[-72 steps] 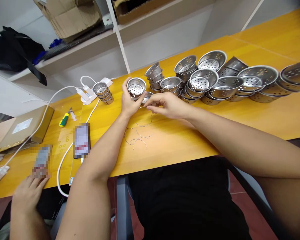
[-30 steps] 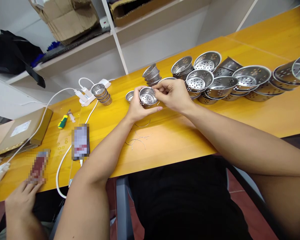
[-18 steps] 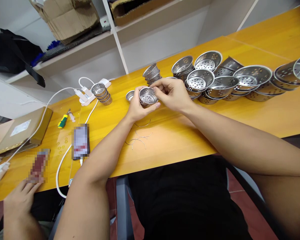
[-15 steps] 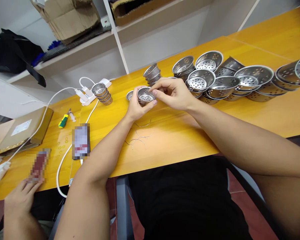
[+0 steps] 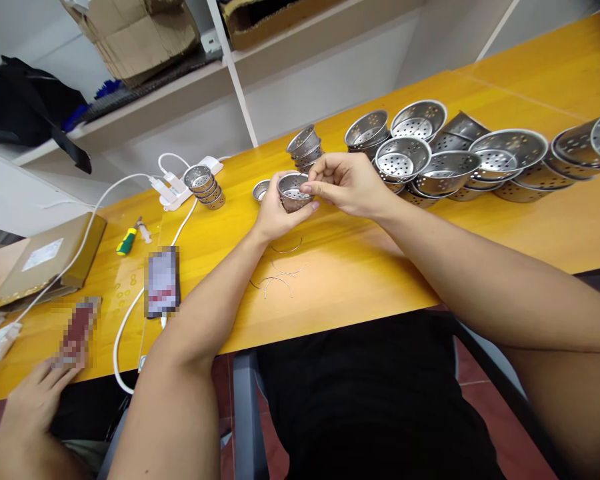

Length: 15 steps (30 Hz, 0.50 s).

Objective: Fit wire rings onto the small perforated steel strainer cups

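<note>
My left hand is wrapped round a small perforated metal cup, its thumb along the near side and the open top tilted toward me. At the cup's right rim, my right hand has thumb and forefinger pinched together; whatever is between them is too small to make out. Several thin curved wires lie on the table below my hands. Behind my left hand another small metal cup is partly hidden. A stack of similar cups stands just beyond.
Many perforated metal cups crowd the right side. Leftward are a cup stack, power strip, green-yellow screwdriver, phone on a white cable, and cardboard box. Another person's hand rests by a second phone.
The cup in my left hand has shifted slightly right and tipped more toward me. My right fingertips have moved slightly down at its rim. The other person's hand has shifted a little left.
</note>
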Motion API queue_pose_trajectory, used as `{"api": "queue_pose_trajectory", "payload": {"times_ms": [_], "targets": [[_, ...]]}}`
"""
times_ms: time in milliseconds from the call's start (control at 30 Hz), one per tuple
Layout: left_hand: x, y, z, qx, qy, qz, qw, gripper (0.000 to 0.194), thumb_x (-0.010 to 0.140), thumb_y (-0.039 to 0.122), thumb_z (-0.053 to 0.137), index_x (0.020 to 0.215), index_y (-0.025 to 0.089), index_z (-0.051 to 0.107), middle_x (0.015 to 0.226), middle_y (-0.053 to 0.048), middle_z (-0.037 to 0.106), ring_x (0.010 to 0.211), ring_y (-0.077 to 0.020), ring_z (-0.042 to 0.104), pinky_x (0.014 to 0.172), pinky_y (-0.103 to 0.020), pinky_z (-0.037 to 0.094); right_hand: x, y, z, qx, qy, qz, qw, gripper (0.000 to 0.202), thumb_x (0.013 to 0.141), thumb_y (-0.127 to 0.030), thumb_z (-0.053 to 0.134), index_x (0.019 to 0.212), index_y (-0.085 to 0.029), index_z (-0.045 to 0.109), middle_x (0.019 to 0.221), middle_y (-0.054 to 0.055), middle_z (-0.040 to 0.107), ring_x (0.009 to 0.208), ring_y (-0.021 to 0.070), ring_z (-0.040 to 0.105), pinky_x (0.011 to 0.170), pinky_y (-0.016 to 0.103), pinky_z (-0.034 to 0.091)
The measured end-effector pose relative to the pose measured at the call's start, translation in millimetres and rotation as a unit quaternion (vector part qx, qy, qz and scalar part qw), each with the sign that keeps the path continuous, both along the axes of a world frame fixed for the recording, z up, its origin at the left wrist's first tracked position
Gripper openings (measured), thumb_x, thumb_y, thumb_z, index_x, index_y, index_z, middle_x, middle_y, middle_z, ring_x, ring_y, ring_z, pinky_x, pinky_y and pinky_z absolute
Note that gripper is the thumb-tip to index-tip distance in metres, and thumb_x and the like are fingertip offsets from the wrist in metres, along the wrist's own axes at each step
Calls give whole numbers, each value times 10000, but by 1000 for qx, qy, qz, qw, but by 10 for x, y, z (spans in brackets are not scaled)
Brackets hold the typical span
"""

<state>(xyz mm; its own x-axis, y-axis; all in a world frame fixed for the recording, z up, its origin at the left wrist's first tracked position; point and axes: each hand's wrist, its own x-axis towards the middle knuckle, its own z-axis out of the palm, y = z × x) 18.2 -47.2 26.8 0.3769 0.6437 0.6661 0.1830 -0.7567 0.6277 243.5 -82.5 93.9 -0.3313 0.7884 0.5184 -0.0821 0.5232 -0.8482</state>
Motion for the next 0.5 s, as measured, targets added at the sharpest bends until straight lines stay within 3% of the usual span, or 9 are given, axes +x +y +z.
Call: {"api": "queue_pose_trajectory", "payload": {"times_ms": [367, 500], "targets": [[-40, -61, 51, -18, 44, 43, 998, 842, 964, 882, 865, 1461, 272, 567, 1373, -107, 794, 1250, -292, 853, 1183, -557, 706, -9, -54, 48, 5, -73, -23, 997, 702, 821, -936, 984, 884, -287, 722, 755, 12, 683, 703, 213, 594, 644, 384, 499], [-49, -11, 4, -20, 39, 62, 997, 923, 954, 931, 832, 1528, 285, 508, 1463, -129, 777, 1323, -308, 853, 1196, -545, 706, 12, -80, 11, 38, -101, -88, 990, 679, 919, -939, 892, 1135, -305, 790, 985, 65, 791, 796, 247, 662, 705, 410, 556]]}}
